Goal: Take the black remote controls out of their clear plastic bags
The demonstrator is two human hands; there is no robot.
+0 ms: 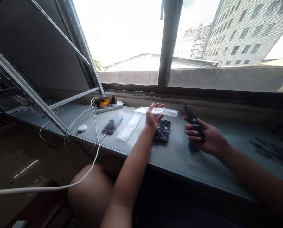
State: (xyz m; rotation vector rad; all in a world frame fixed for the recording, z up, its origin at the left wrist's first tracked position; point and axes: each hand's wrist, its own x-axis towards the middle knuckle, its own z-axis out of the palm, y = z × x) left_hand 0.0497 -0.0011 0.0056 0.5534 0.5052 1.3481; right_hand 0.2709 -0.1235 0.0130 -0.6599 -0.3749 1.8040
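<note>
My left hand (pixel 153 116) is closed around a clear plastic bag (pixel 166 111), which lies level above the table and sticks out on both sides of the fingers. Under that hand, two black remote controls (pixel 165 131) lie side by side, one partly covered by the wrist. My right hand (pixel 206 136) grips another black remote control (pixel 191 115), its buttons facing up and its far end tilted toward the window. Beneath the right hand is a clear bag (pixel 191 158) with something dark in it, partly hidden.
A stack of flat clear bags (pixel 129 128) lies left of the remotes. Further left are a blurred-out device (pixel 112 125), a white round object (pixel 82 128), a power strip (pixel 110 107) and a white cable (pixel 97 133). Several dark items (pixel 272 152) lie far right. A metal frame (pixel 58 122) stands left.
</note>
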